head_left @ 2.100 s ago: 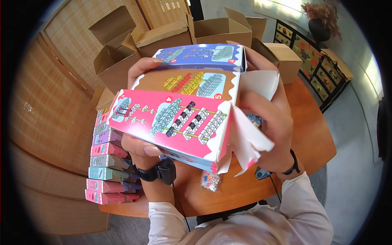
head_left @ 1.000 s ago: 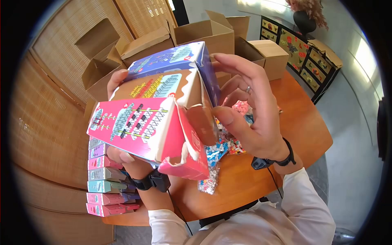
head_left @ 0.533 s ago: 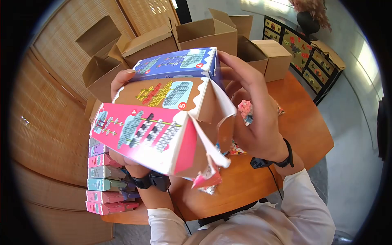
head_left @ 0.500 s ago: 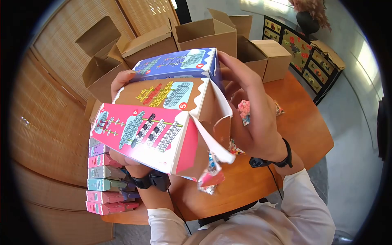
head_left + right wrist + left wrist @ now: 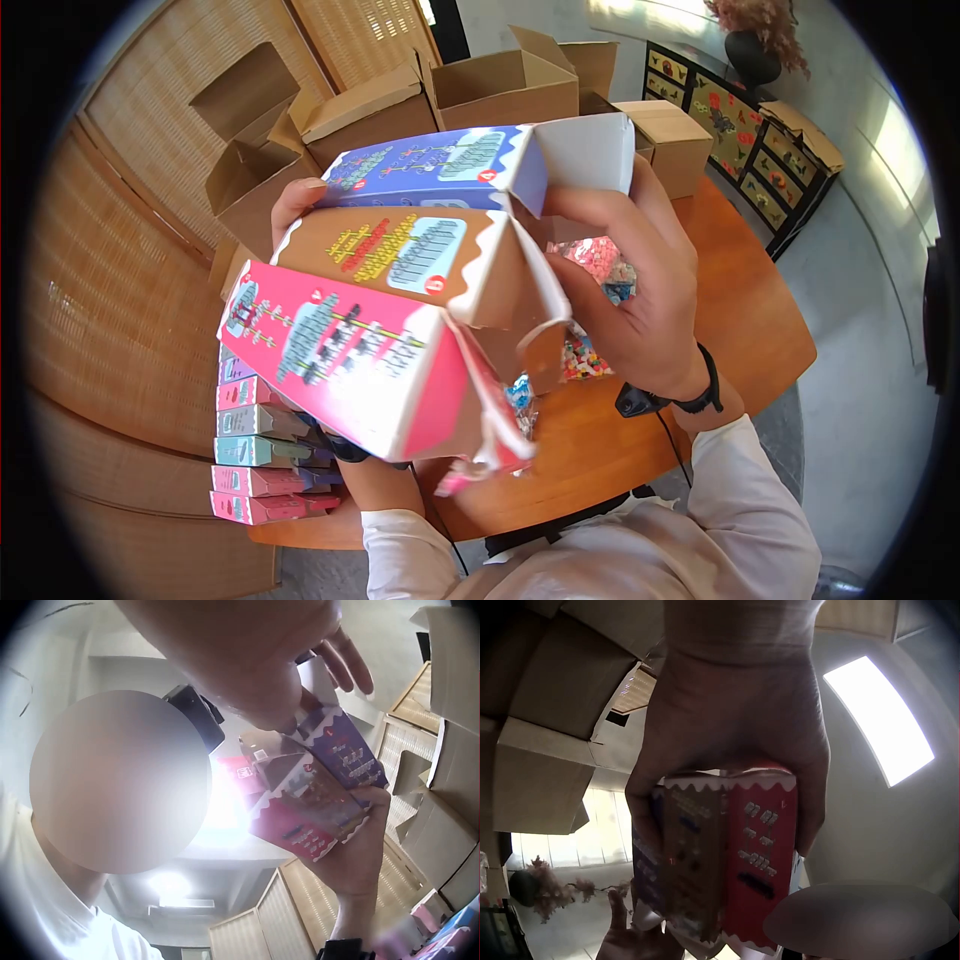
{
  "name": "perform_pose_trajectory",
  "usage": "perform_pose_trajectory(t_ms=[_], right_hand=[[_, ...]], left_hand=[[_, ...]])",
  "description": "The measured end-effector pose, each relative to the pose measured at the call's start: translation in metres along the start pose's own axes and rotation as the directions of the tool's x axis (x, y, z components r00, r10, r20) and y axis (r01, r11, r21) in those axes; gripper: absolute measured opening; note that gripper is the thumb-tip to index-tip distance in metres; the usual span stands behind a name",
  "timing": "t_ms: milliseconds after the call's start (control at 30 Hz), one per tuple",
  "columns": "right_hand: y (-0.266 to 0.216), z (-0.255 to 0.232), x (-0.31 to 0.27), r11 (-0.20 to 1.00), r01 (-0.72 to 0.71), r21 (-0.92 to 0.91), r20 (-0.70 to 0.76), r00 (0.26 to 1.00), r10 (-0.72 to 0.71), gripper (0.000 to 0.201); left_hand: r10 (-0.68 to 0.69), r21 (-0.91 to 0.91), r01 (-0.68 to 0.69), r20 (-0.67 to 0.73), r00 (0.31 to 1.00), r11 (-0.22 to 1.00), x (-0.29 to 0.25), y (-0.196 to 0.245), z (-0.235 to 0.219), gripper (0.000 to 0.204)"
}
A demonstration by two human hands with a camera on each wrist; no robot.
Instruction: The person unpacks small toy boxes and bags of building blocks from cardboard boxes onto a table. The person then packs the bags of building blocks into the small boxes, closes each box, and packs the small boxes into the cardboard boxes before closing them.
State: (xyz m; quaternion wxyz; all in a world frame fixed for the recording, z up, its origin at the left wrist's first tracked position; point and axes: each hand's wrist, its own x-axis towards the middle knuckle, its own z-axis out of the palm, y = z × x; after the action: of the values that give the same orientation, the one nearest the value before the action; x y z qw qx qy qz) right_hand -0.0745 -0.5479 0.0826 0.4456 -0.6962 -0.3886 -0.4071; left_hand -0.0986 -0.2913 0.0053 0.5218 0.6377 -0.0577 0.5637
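Observation:
Three small cartons lie side by side in the left hand (image 5: 735,712): a purple box (image 5: 430,170), a brown box (image 5: 385,250) and a pink box (image 5: 330,350). In the left wrist view its fingers and thumb span all three. The right hand (image 5: 640,280) is at the boxes' right ends, thumb and fingers bent around the purple box's raised white flap (image 5: 590,150). The brown and pink boxes have loose end flaps, and the pink one's edge is torn. In the right wrist view the right hand (image 5: 255,675) is above the box ends.
Bags of small colourful pieces (image 5: 585,358) lie on the wooden table (image 5: 740,300) behind and below the boxes. A row of small cartons (image 5: 250,450) stands at the left. Open cardboard boxes (image 5: 500,85) line the far side, with a patterned cabinet (image 5: 720,115) beyond.
The purple box's white flap now stands out to the right. The right hand has shifted slightly right, around that flap. The pink box has tilted a little downward, its torn flap lower and further left.

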Motion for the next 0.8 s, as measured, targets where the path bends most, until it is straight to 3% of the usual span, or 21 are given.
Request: perform_pose_trajectory(t_ms=[100, 133, 167, 200, 233, 333, 367, 467, 500, 567, 600, 700, 767, 800], right_hand=[[0.005, 0.004, 0.0, 0.99, -0.064, 0.122, 0.053, 0.997, 0.058, 0.021], [0.006, 0.004, 0.0, 0.991, -0.065, 0.12, 0.052, 0.997, 0.059, 0.021], [0.007, 0.003, 0.001, 0.986, -0.065, 0.153, 0.064, 0.996, 0.056, 0.021], [0.007, 0.001, 0.001, 0.981, -0.067, 0.182, 0.075, 0.996, 0.054, 0.021], [0.004, -0.002, 0.002, 0.977, -0.075, 0.201, 0.069, 0.996, 0.063, 0.014], [0.0, -0.01, 0.002, 0.969, -0.115, 0.219, -0.017, 0.992, 0.122, 0.013], [0.01, -0.015, 0.001, 0.969, -0.031, 0.243, -0.089, 0.995, 0.054, 0.015], [0.016, -0.046, -0.002, 0.954, -0.165, 0.249, -0.138, 0.969, 0.203, 0.015], [0.022, -0.057, -0.003, 0.924, -0.206, 0.321, -0.184, 0.944, 0.275, 0.015], [0.035, -0.077, -0.009, 0.887, -0.243, 0.394, -0.222, 0.911, 0.348, 0.017], [0.044, -0.086, -0.015, 0.856, -0.335, 0.393, -0.206, 0.875, 0.438, 0.019], [0.112, -0.108, -0.052, 0.799, -0.533, 0.279, -0.225, 0.773, 0.594, 0.019], [0.182, -0.126, -0.101, 0.669, -0.722, 0.179, -0.1, 0.663, 0.742, 0.02], [0.199, -0.128, -0.119, 0.577, -0.816, 0.022, -0.101, 0.573, 0.814, 0.023]], left_hand=[[0.002, 0.031, -0.003, 0.013, 1.0, 1.0, -0.005, -0.002, -0.014, 0.073], [0.004, 0.04, -0.005, 0.018, 1.0, 0.999, 0.073, -0.043, 0.06, 0.072], [0.006, 0.047, -0.007, 0.025, 1.0, 0.999, 0.011, -0.012, -0.021, 0.072], [0.005, 0.052, -0.007, 0.034, 0.999, 0.999, 0.07, -0.045, 0.072, 0.072], [0.005, 0.053, -0.007, 0.047, 0.999, 0.999, 0.074, -0.048, 0.076, 0.071], [-0.013, 0.046, 0.008, 0.102, 0.995, 0.999, 0.048, -0.045, 0.055, 0.07], [-0.022, 0.044, 0.017, 0.123, 0.992, 0.999, -0.029, -0.005, -0.027, 0.07], [-0.049, 0.05, 0.041, 0.165, 0.985, 0.998, -0.009, -0.03, -0.028, 0.069], [-0.056, 0.058, 0.047, 0.172, 0.983, 0.997, 0.034, -0.059, 0.041, 0.069], [-0.064, 0.076, 0.051, 0.184, 0.981, 0.996, 0.005, -0.047, -0.02, 0.068], [-0.064, 0.085, 0.049, 0.186, 0.981, 0.995, -0.022, -0.03, -0.048, 0.068], [-0.067, 0.114, 0.046, 0.186, 0.98, 0.992, -0.027, -0.03, -0.051, 0.067], [-0.072, 0.136, 0.046, 0.194, 0.978, 0.99, -0.038, -0.021, -0.055, 0.066], [-0.073, 0.148, 0.044, 0.196, 0.978, 0.988, -0.024, -0.028, -0.054, 0.066]])
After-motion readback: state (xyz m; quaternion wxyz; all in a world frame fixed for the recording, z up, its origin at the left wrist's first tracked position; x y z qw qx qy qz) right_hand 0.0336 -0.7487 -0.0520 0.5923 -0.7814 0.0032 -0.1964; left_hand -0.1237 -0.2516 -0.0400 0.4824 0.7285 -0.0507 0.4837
